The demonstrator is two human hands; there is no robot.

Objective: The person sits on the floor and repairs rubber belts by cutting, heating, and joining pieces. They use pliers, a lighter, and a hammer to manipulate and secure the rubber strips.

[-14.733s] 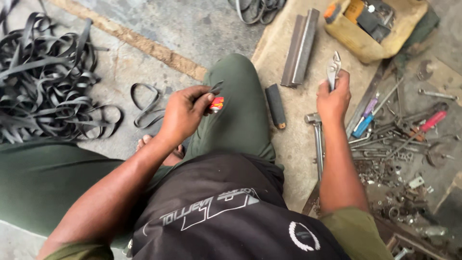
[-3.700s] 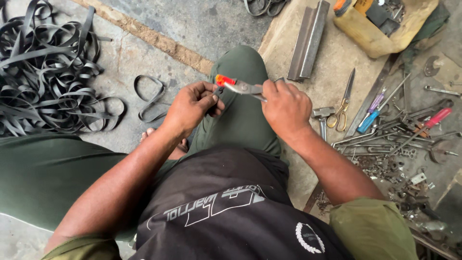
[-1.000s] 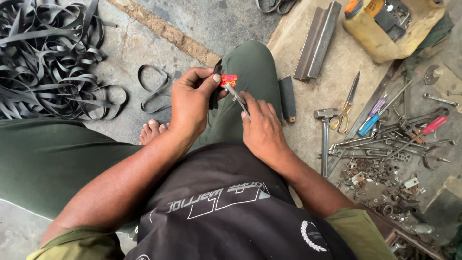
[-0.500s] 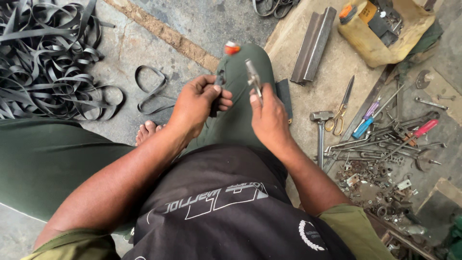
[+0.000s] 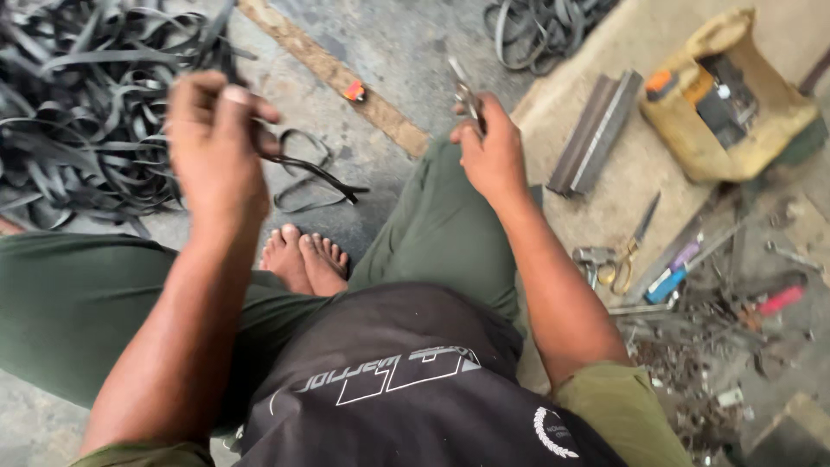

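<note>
Now the hands are separating. A second ago they were working together over the raised knee, with a small red-orange piece pinched between them; half a second ago that piece was already lying free beyond the knee. At present the left hand (image 5: 214,143) is lifting away to the left, blurred by motion, with its fingers curled around a thin black strip (image 5: 316,173) that is trailing down and to the right of the fist. The right hand (image 5: 493,151) is rising above the knee (image 5: 441,216), clamped on a slim metal tool (image 5: 465,93) whose tip is pointing up and away; whether the tool's own blades are parted or together cannot be told.

The red piece (image 5: 354,91) is lying on the concrete floor (image 5: 415,52), touching a wooden slat (image 5: 346,82), well apart from both hands. Judging from this, the piece is no longer attached to the strip, so the trimming step appears finished for this item.

Around the work, a heap of black strips (image 5: 78,112) is lying at the left. On the mat (image 5: 605,216) at the right, a metal bar (image 5: 596,130), scissors (image 5: 627,251) and a yellow bag (image 5: 735,95) are resting untouched.
</note>
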